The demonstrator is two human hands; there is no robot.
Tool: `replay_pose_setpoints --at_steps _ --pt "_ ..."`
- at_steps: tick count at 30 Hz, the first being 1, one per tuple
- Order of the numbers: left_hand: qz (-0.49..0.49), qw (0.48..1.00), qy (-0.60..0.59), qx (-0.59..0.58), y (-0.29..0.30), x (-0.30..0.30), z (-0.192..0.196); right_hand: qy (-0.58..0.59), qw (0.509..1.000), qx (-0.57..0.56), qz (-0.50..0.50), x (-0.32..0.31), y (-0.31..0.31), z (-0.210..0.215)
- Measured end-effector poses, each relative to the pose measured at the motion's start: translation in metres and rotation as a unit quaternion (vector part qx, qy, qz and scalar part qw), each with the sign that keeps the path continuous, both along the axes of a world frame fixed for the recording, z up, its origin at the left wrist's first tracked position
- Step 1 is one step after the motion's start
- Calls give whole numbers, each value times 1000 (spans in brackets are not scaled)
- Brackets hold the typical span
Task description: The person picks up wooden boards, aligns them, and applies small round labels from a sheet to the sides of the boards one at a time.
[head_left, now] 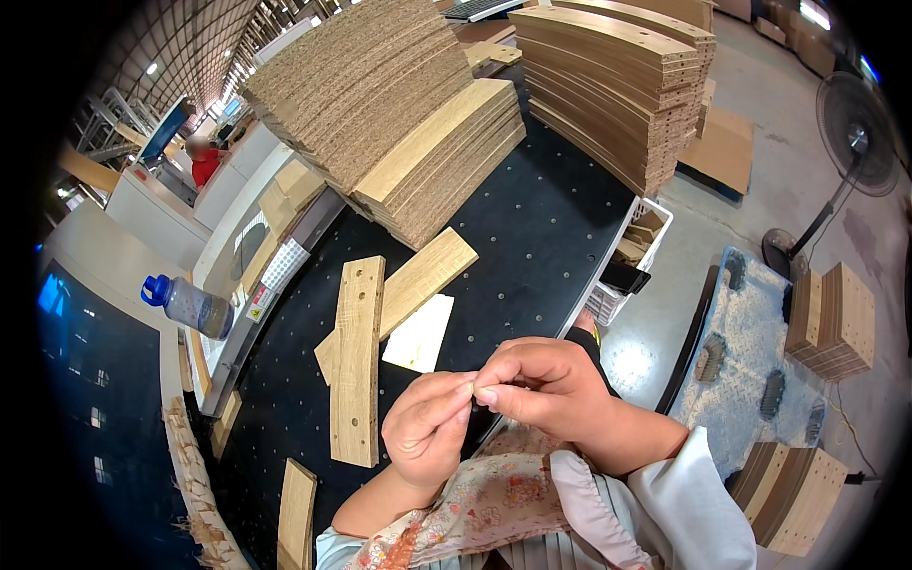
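head view, looking down, close over worktable (532, 218)

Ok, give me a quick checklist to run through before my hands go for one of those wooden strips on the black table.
1. Hands free: not ok. The left hand and right hand are pinched together at the fingertips, on something too small to make out.
2. Strip within sight: ok. A drilled wooden strip lies flat on the black table.
3. Strip unobstructed: not ok. It lies crossed with a second strip.
4. White sheet clear of strips: cannot tell.
5. Stacks steady: cannot tell.
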State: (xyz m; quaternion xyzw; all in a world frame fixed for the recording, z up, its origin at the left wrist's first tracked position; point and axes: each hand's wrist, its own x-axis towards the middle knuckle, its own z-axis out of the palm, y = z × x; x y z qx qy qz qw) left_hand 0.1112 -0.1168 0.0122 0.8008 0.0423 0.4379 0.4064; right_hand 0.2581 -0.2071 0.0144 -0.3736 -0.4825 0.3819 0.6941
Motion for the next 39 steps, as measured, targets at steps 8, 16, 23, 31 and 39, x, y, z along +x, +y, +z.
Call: replay_pose_setpoints --at_steps 8,16,23,31,39 --pt "4 999 20 25 1 0 2 23 1000 -10 -13 -1 0 -3" --pt "5 997 18 70 4 2 4 60 998 -18 1 -1 2 -5" --pt "15 997 14 77 6 1 2 44 999 -6 0 -2 5 -5" --pt "30 996 27 74 7 0 2 40 999 -11 -12 -4 8 -7" --pt "20 999 23 30 6 2 0 33 999 -6 -11 -1 12 -7"
